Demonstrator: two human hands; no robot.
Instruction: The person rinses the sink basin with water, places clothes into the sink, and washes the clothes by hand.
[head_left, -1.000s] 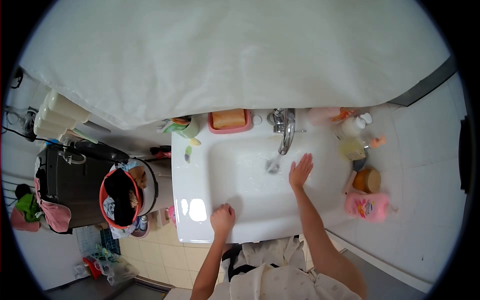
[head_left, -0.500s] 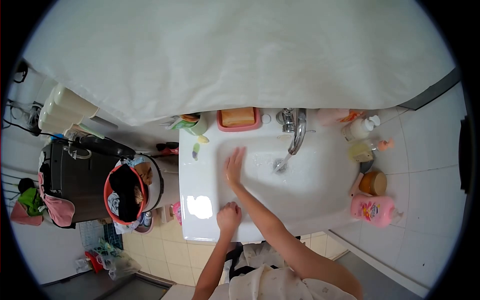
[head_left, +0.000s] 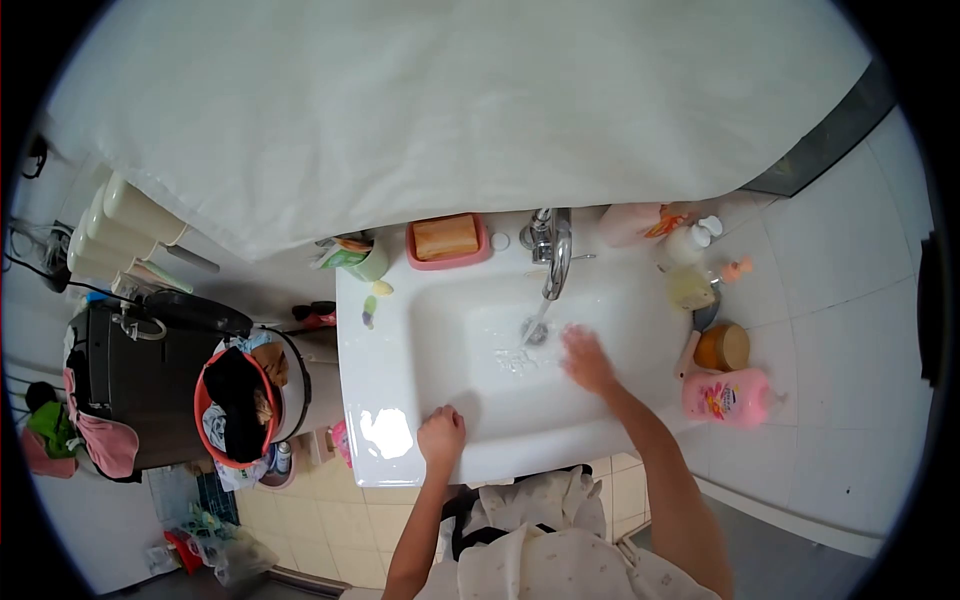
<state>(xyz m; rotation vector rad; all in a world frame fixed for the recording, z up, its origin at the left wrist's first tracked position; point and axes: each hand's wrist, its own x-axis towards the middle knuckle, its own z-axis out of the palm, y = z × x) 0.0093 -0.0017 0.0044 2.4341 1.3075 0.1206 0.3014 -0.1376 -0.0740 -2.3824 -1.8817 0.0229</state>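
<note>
Water runs from the chrome faucet (head_left: pixel 558 255) into the white sink (head_left: pixel 470 370), close to the drain (head_left: pixel 537 331). Inside the basin, just right of the drain, my right hand (head_left: pixel 588 358) is flat with its fingers out; it is blurred and holds nothing. My left hand (head_left: pixel 441 435) rests on the sink's front edge, curled closed, with nothing seen in it. Behind the basin sits a bar of soap (head_left: pixel 446 238) in a pink dish (head_left: pixel 450 264). Left of that is a green cup (head_left: pixel 370 265) with items in it.
On the right ledge stand a pink bottle (head_left: pixel 727 397), an amber jar (head_left: pixel 722 347) and pump bottles (head_left: pixel 688 243). At left, a red basket (head_left: pixel 208 440) of clothes is beside a dark machine (head_left: pixel 150 390). A pale cloth (head_left: pixel 480 110) hangs across the top.
My right hand went from the right of the basin to its left side, then back right beside the drain. My left hand stays on the front edge. The view has shifted slightly.
</note>
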